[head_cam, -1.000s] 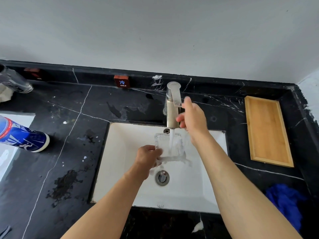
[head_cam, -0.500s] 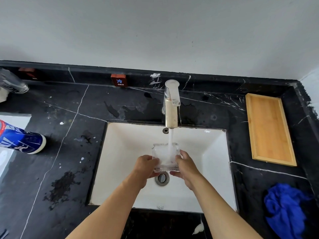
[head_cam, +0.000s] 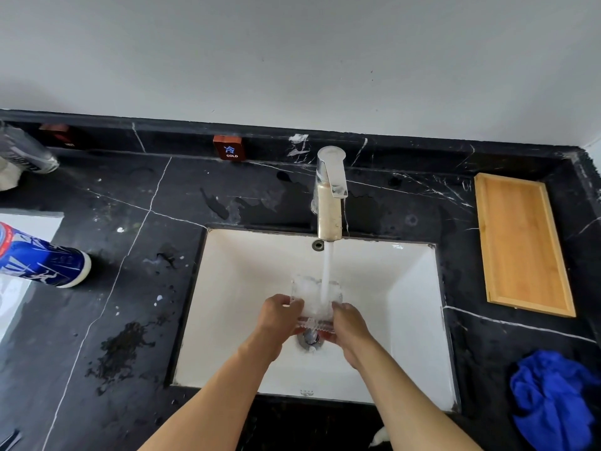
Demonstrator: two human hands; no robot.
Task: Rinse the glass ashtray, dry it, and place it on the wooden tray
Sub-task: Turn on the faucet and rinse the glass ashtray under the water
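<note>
Holding the glass ashtray (head_cam: 314, 297) by its two sides between the left hand (head_cam: 280, 315) and right hand (head_cam: 349, 322) under the water looks wise, since wet glass is hard, heavy, slippery and breakable.

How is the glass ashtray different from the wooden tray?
The glass ashtray is see-through; the wooden tray is solid and light brown. The ashtray is held up over the sink by the left hand and right hand; the tray lies flat on the black counter. Water pours on the ashtray; the tray looks dry. Both have straight sides and corners.
</note>
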